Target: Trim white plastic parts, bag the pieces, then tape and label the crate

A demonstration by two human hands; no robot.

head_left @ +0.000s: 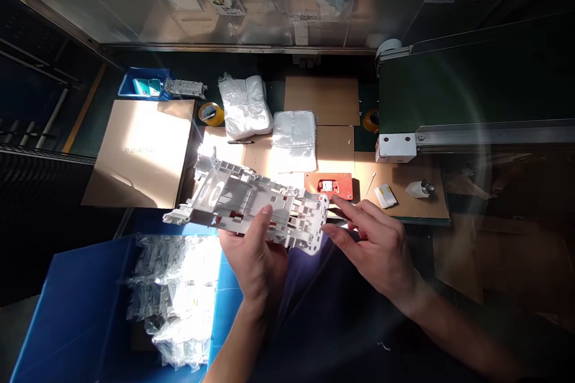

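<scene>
My left hand (254,251) is closed around the lower edge of a white moulded plastic frame (251,197), its thumb lying on the face. The frame is full of slots and clips and is held tilted above my lap. At its rounded right end is my right hand (377,239), fingers pinched on a thin dark tool (340,213) whose kind I cannot make out. The tool points at the frame's end; whether it touches is unclear. Just behind that end, a red fixture block (344,184) with a small white piece in its middle lies on the bench.
A blue bin (81,305) with bagged white parts stands at lower left. Along the bench are a cardboard box (135,155), stacked plastic bags (294,140), yellow tape (211,114), a cotton swab (371,183) and a small blue tray (128,84). A green conveyor (476,90) runs at right.
</scene>
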